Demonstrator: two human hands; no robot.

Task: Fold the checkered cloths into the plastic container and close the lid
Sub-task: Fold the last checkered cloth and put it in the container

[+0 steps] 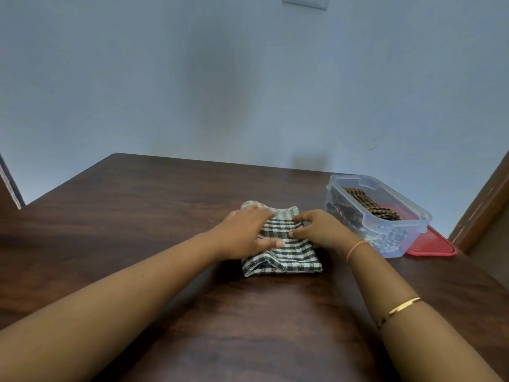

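Head view: the left hand presses flat on the folded green-and-white checkered cloth on the dark wooden surface. The right hand pinches its fold. Just right of the hands, the clear plastic container holds a brown checkered cloth.

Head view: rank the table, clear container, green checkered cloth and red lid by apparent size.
1. table
2. clear container
3. green checkered cloth, nearly as large
4. red lid, mostly hidden beneath the container

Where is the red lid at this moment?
In the head view the red lid lies flat on the table at the right, sticking out beside the plastic container.
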